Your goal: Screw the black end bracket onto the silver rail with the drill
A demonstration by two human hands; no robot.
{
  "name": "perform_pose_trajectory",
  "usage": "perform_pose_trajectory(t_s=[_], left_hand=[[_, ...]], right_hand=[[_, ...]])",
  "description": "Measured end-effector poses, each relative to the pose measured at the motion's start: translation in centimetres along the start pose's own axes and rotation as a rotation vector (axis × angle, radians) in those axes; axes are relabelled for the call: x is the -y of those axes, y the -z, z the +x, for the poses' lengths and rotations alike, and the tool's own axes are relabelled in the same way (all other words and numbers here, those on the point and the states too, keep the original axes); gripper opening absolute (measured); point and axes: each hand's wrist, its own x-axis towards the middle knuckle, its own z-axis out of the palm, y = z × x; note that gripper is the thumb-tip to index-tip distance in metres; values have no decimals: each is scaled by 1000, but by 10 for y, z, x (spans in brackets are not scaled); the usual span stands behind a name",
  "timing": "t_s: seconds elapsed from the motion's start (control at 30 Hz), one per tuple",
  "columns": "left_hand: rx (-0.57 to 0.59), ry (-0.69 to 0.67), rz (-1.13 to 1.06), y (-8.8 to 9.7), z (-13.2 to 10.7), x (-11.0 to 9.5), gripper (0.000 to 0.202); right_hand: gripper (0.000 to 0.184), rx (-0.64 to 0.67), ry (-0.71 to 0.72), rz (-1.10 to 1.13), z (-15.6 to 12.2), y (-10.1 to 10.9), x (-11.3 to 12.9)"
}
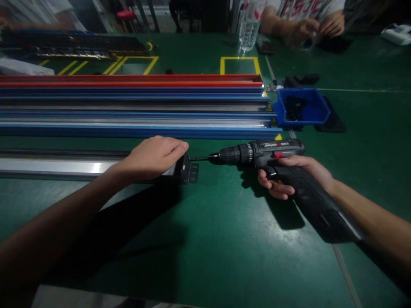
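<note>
My right hand [295,177] grips a black cordless drill [257,152] by its handle, a finger at the trigger. The drill lies level, and its long bit [202,158] points left, with its tip at a black end bracket [193,172] that has slots in its flange. This bracket sits at the right end of a long silver and black metal rail [64,166]. Over that rail end rests my left hand [154,157], its fingers wrapped down over the far side and the thumb near the bracket. The fingertips of that hand are hidden.
Long blue rails [144,131] and a red rail [144,80] lie beyond, parallel. A blue bin [321,112] with small black parts stands at their right ends. Farther back are a plastic bottle [248,30] and a co-worker's hands [305,32]. Dark strips [86,46] lie back left.
</note>
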Motion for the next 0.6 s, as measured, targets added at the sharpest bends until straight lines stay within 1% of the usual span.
perform_pose_trajectory(t_s=[0.17,0.43,0.6], left_hand=[[-2,-7,-2,0,0,-1,59],[13,4,5,1,-1,-2,61],[0,-3,-10,2,-1,-3,60]], right_hand=[[41,-39,2,-22,0,-1,1],[42,-41,11,-19,0,-1,0],[40,-28,1,1,0,1,0]])
